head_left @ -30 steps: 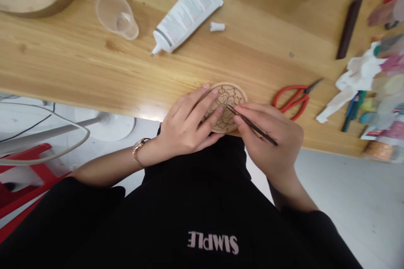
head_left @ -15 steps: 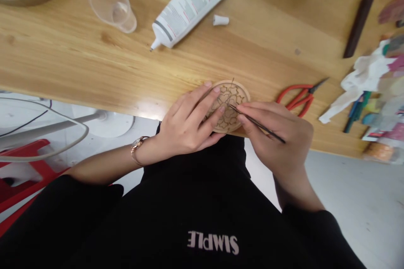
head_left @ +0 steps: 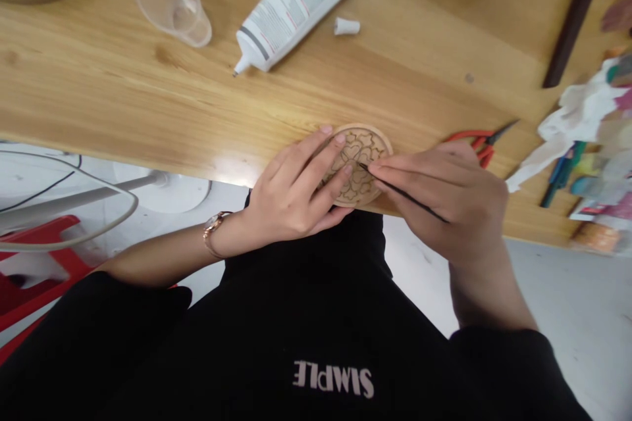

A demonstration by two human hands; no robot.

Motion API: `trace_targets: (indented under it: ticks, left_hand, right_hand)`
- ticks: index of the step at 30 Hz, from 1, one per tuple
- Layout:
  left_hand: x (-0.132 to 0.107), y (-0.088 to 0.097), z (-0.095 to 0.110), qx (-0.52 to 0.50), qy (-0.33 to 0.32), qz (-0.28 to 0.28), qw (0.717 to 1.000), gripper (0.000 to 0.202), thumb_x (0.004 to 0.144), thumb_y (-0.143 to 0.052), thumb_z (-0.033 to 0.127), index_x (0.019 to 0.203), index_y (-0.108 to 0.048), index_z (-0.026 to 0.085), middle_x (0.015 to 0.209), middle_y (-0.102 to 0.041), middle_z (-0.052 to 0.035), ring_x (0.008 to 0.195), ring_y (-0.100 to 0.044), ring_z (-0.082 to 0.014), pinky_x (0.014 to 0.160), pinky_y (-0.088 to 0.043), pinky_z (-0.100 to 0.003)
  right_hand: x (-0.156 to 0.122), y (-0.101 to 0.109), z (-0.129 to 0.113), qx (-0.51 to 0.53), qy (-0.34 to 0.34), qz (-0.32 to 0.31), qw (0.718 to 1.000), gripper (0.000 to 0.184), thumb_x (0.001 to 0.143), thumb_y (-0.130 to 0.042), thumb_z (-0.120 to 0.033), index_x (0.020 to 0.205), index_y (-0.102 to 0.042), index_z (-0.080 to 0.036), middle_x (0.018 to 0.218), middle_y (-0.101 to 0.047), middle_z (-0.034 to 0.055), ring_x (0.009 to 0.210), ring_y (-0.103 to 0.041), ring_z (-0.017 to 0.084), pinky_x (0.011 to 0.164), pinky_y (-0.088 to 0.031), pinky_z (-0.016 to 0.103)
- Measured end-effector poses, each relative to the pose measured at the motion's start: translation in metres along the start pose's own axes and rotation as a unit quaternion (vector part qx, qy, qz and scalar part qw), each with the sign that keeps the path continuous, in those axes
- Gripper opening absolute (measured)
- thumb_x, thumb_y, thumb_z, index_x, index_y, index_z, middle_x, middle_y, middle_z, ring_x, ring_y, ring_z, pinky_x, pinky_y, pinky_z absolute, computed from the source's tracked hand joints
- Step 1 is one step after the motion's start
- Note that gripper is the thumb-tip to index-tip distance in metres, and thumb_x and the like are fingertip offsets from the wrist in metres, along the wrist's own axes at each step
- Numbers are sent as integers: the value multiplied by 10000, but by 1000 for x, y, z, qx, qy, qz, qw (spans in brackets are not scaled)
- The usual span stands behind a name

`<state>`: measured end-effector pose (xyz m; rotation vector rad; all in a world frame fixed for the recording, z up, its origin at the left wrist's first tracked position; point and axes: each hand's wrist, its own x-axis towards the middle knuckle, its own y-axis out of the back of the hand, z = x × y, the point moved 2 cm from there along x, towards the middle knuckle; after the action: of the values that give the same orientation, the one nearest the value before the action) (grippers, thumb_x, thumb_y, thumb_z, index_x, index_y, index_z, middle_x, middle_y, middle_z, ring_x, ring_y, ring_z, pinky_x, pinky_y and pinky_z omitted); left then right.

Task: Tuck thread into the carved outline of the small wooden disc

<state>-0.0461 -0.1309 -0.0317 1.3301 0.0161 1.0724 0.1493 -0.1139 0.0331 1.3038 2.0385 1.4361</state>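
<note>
A round wooden disc (head_left: 368,145) with a cut flower pattern lies at the near edge of the wooden table (head_left: 123,99). My left hand (head_left: 296,191) rests on the disc's left side, fingers stretched flat across it, pressing it down. My right hand (head_left: 444,200) is closed in a pinch round a thin dark pointed tool (head_left: 402,193). The tool's tip touches the pattern near the disc's middle. A watch (head_left: 213,231) sits on my left wrist.
A white glue tube (head_left: 296,10) lies uncapped behind the disc, its small cap (head_left: 346,26) beside it. A clear plastic cup (head_left: 170,3) lies on its side at the back left. Red scissors (head_left: 481,141) lie partly behind my right hand. Crumpled paper and coloured bits (head_left: 587,125) crowd the right.
My right hand has shifted up and to the right, now covering most of the red scissors. The tool's tip stays on the disc. My left hand has not moved.
</note>
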Motion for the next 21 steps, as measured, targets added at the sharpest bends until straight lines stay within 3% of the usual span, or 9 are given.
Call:
trace_targets:
  ticks: [5,13,21]
  left_hand:
    - [-1,0,0,-2,5,-5,1000,516,862,-656,499,1206,-595,120,1272,-630,-220,1268,-560,-378,903,-577,-502]
    - [-4,-2,0,-16,23,-14,1000,545,859,-656,514,1273,-557,175,1335,-601,-188,1300,-534,-370,930,-557,-527]
    - [0,0,0,16,-2,5,1000,536,843,-674,515,1211,-596,134,1252,-645,-206,1230,-590,-374,875,-585,-492]
  right_hand:
    - [-2,1,0,-9,4,9,1000,163,864,-673,-187,1008,-696,-262,973,-783,12,797,-741,174,667,-502,344]
    - [-19,-12,-18,33,-143,86,985,185,826,-696,-159,983,-722,-253,909,-777,19,807,-739,186,709,-564,335]
    - [-18,-18,-20,31,-153,102,983,176,830,-693,-149,977,-737,-236,932,-780,24,827,-743,187,733,-565,337]
